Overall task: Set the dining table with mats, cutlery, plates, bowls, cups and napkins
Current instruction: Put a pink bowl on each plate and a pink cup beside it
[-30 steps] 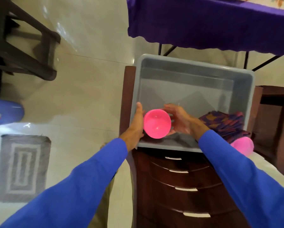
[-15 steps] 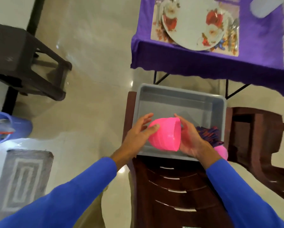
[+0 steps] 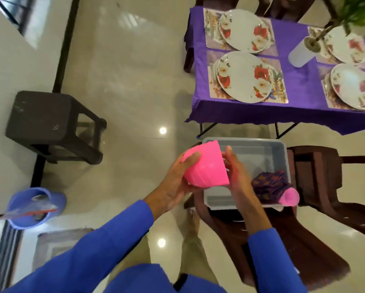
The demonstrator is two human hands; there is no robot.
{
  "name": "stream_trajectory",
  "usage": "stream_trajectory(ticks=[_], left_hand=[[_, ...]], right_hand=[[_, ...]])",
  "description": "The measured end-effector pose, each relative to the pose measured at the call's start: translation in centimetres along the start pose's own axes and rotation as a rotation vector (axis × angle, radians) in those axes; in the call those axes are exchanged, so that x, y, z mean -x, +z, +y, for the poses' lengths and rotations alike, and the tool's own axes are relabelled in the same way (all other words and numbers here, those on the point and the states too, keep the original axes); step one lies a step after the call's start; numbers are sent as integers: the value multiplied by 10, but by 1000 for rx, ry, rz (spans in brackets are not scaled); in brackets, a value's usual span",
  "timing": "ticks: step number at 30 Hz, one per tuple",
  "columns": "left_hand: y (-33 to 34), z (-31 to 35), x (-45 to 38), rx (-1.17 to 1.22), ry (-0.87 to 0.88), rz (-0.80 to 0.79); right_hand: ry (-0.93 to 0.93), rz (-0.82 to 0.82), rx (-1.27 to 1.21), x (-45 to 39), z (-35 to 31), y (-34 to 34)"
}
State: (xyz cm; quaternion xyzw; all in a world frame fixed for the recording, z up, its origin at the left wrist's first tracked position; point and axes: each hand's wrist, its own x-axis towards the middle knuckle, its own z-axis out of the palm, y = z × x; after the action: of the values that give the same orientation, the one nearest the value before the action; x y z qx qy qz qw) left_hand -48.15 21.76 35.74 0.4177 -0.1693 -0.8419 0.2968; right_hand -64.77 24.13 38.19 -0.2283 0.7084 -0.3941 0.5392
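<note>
A stack of pink plastic bowls lies on its side between my two hands, above the left end of a grey tub. My left hand cups the rounded base with fingers curled over it. My right hand holds the rim side. In the tub lie folded purple patterned napkins and a pink cup on its side. The purple-clothed dining table beyond carries floral plates on mats with cutlery beside them.
The tub rests on a dark brown chair, with another brown chair to its right. A dark stool stands at left, and a blue bucket and grey mat lie lower left. A white vase stands on the table.
Both hands have lifted the pink bowls up out of the tub and turned them on their side. My view has risen, and the table with its plates has come into sight.
</note>
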Motion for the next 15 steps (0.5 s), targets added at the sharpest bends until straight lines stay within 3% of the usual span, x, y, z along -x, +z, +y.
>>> stream_trajectory(ticks=[4, 7, 10, 15], left_hand=[[-46, 59, 24, -43, 65, 68], [-75, 99, 34, -116, 57, 94], [-97, 133, 29, -150, 57, 119], [-113, 187, -13, -178, -30, 138]], right_hand=[[-268, 120, -240, 46, 2, 82], [-261, 194, -219, 49, -6, 133], [-353, 173, -19, 31, -24, 156], [-732, -12, 490, -46, -84, 167]])
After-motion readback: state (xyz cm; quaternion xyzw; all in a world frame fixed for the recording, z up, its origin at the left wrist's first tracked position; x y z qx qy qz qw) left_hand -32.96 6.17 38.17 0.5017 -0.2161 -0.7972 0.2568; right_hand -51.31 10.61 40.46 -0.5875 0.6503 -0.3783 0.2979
